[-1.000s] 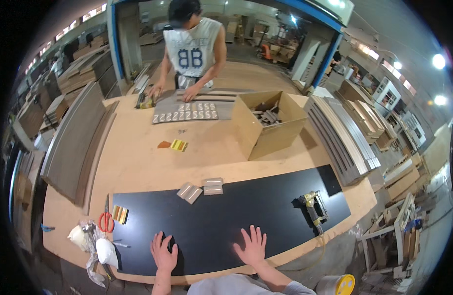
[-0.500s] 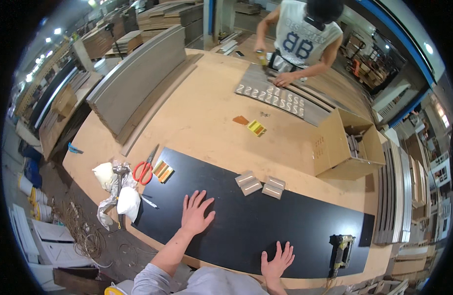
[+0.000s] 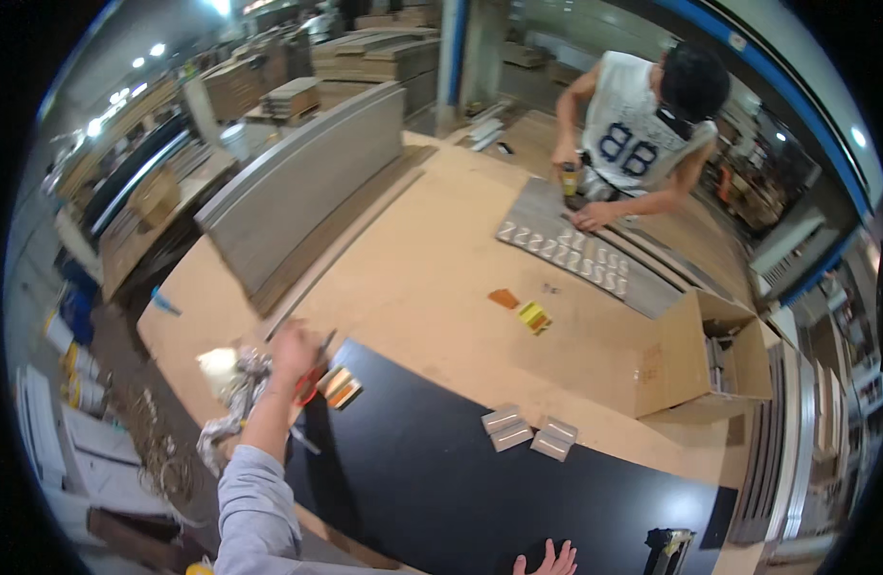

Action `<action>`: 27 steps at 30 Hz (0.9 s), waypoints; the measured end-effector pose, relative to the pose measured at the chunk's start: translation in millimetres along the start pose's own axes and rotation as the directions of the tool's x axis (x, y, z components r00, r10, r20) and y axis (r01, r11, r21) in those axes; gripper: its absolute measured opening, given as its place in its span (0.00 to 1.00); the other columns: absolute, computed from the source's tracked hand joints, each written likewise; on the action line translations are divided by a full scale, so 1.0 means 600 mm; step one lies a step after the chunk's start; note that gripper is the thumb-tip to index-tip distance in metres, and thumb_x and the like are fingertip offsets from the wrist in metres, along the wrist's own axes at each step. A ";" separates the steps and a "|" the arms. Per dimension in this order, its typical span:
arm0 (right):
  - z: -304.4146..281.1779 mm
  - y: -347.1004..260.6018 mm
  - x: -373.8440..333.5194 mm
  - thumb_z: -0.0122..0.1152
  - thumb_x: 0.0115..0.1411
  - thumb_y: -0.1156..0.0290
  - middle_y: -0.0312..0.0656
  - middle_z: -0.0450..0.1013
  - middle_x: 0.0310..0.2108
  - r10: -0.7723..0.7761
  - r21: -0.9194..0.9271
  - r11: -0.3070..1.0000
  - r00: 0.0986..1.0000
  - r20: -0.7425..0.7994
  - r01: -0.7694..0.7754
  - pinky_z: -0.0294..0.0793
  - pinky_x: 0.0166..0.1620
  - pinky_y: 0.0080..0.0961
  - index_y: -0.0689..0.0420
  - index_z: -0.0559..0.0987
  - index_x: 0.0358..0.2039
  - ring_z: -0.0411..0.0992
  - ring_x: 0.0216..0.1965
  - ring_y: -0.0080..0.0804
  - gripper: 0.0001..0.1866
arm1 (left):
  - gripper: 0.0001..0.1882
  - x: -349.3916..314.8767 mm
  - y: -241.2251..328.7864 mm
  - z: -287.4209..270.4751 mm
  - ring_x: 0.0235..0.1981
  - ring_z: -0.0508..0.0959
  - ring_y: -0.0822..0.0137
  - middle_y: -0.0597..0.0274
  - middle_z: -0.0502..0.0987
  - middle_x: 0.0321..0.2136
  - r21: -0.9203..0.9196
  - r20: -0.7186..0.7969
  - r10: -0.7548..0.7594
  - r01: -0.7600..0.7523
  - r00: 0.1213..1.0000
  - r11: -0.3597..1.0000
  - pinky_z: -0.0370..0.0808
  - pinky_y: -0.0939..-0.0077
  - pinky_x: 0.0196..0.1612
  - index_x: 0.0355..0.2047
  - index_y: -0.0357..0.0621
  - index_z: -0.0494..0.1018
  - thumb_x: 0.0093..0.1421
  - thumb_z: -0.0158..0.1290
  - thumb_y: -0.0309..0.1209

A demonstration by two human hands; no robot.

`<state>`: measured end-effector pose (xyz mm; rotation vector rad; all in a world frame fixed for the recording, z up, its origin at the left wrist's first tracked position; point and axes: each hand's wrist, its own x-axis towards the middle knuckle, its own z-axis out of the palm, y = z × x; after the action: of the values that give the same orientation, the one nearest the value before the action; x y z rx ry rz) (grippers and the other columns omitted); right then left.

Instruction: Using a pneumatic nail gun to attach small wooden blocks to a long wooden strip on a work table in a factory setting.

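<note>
My left hand (image 3: pixel 295 351) is stretched out to the left, over the table by the red-handled scissors (image 3: pixel 307 388). It is smeared by motion, so its fingers cannot be read. Beside the scissors lies a small yellow and brown striped card or box (image 3: pixel 340 387). My right hand (image 3: pixel 549 559) rests at the lower edge of the view with its fingers spread on the black board (image 3: pixel 432 470), holding nothing. Only its fingers show. Two pairs of small grey-brown blocks with pale lines, a left pair (image 3: pixel 506 427) and a right pair (image 3: pixel 554 438), sit along the board's far edge.
A nail gun (image 3: pixel 668 551) lies at the board's right end. White bags (image 3: pixel 219 361) are at the left. Tall grey panels (image 3: pixel 307 182) stand at the far left, and an open carton (image 3: pixel 690 364) at the right. Across the table a co-worker (image 3: pixel 633 144) handles a tool.
My left hand has lifted off the black board and swung left and away from me to the scissors. The whole view has shifted, leaving my right hand lower in the picture.
</note>
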<state>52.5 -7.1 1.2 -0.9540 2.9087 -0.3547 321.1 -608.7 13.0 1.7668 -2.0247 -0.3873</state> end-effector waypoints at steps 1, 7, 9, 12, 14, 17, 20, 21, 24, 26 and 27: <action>0.000 -0.008 0.002 0.65 0.65 0.46 0.56 0.58 0.75 0.000 0.023 1.000 1.000 -0.003 0.000 0.48 0.74 0.69 0.50 0.71 0.71 0.52 0.76 0.65 0.38 | 0.20 0.030 -0.096 -0.014 0.59 0.76 0.41 0.42 0.77 0.57 0.067 -0.093 -0.088 0.095 0.992 0.993 0.74 0.51 0.63 0.49 0.43 0.82 0.62 0.58 0.41; 0.011 0.008 0.006 0.67 0.62 0.47 0.57 0.57 0.76 0.010 0.006 1.000 1.000 -0.007 -0.010 0.46 0.75 0.68 0.50 0.70 0.71 0.50 0.77 0.64 0.40 | 0.25 0.125 -0.127 0.031 0.62 0.75 0.46 0.47 0.72 0.59 0.265 0.003 -0.274 0.263 0.962 0.928 0.75 0.50 0.61 0.57 0.45 0.74 0.60 0.62 0.37; 0.008 0.009 0.005 0.67 0.62 0.47 0.56 0.56 0.76 0.018 0.012 1.000 1.000 0.019 -0.018 0.45 0.75 0.68 0.50 0.69 0.72 0.50 0.77 0.64 0.41 | 0.25 0.131 -0.117 0.035 0.59 0.77 0.46 0.46 0.74 0.57 0.343 0.003 -0.214 0.200 0.977 0.918 0.76 0.48 0.59 0.56 0.44 0.73 0.60 0.61 0.38; 0.014 0.009 0.001 0.67 0.62 0.47 0.56 0.56 0.76 0.002 0.015 1.000 1.000 -0.031 -0.002 0.45 0.75 0.68 0.50 0.69 0.72 0.50 0.77 0.63 0.41 | 0.25 0.154 -0.091 0.005 0.52 0.81 0.46 0.44 0.79 0.51 0.362 0.199 -0.090 0.013 0.976 0.932 0.79 0.47 0.54 0.56 0.41 0.72 0.62 0.60 0.39; 0.009 0.011 -0.002 0.67 0.62 0.47 0.56 0.55 0.76 0.015 0.022 1.000 1.000 -0.002 -0.015 0.44 0.75 0.69 0.50 0.69 0.72 0.49 0.77 0.63 0.41 | 0.25 0.148 -0.042 -0.030 0.48 0.84 0.46 0.43 0.82 0.47 0.275 0.397 -0.003 -0.116 0.918 0.954 0.81 0.47 0.51 0.56 0.40 0.72 0.62 0.59 0.39; -0.004 -0.009 0.000 0.68 0.61 0.48 0.57 0.60 0.73 -0.004 -0.011 1.000 0.999 -0.041 0.004 0.50 0.74 0.66 0.50 0.71 0.69 0.55 0.75 0.62 0.39 | 0.23 0.077 0.063 -0.054 0.42 0.85 0.48 0.46 0.83 0.39 -0.390 0.652 -0.056 0.398 0.756 0.830 0.83 0.51 0.45 0.58 0.38 0.71 0.68 0.51 0.40; 0.007 -0.005 0.002 0.70 0.58 0.52 0.57 0.63 0.71 0.066 0.047 0.997 0.996 -0.066 -0.063 0.49 0.74 0.64 0.50 0.74 0.66 0.55 0.74 0.61 0.36 | 0.26 -0.071 0.131 -0.016 0.39 0.85 0.48 0.47 0.82 0.44 -0.596 0.799 0.236 0.782 0.553 0.185 0.84 0.48 0.43 0.58 0.38 0.71 0.73 0.35 0.43; 0.020 0.000 0.001 0.70 0.56 0.54 0.56 0.59 0.72 0.162 0.156 0.975 0.987 -0.012 -0.159 0.40 0.76 0.67 0.50 0.75 0.65 0.49 0.77 0.62 0.36 | 0.25 -0.137 0.170 -0.019 0.39 0.85 0.48 0.47 0.82 0.43 -0.578 0.781 0.336 0.813 0.527 0.067 0.84 0.48 0.44 0.57 0.37 0.71 0.73 0.36 0.42; 0.028 -0.023 0.052 0.72 0.56 0.60 0.49 0.75 0.60 0.070 0.438 0.899 0.992 -0.103 -0.018 0.57 0.72 0.56 0.51 0.80 0.58 0.65 0.68 0.55 0.28 | 0.25 -0.334 0.199 0.015 0.38 0.86 0.50 0.48 0.83 0.40 -0.506 0.850 0.225 0.857 0.476 0.100 0.85 0.51 0.42 0.52 0.37 0.72 0.79 0.39 0.49; 0.027 -0.065 0.094 0.69 0.66 0.62 0.50 0.80 0.54 -0.002 0.717 0.690 0.991 0.136 -0.098 0.75 0.62 0.38 0.56 0.79 0.61 0.79 0.56 0.46 0.26 | 0.23 -0.447 0.238 0.009 0.43 0.87 0.48 0.43 0.83 0.47 -0.460 0.873 0.279 0.863 0.399 0.207 0.86 0.54 0.45 0.55 0.35 0.72 0.80 0.40 0.44; 0.006 -0.105 0.111 0.63 0.73 0.63 0.47 0.79 0.57 -0.088 0.876 0.411 0.945 0.315 -0.253 0.77 0.59 0.30 0.58 0.76 0.65 0.79 0.55 0.37 0.23 | 0.23 -0.496 0.255 0.006 0.45 0.86 0.47 0.42 0.83 0.51 -0.423 0.884 0.323 0.873 0.338 0.244 0.86 0.55 0.46 0.58 0.33 0.71 0.80 0.42 0.43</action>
<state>35.9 -96.5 13.8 -0.5449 1.8854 -1.4385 216.5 -292.4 43.0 1.0543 -0.9382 -2.6486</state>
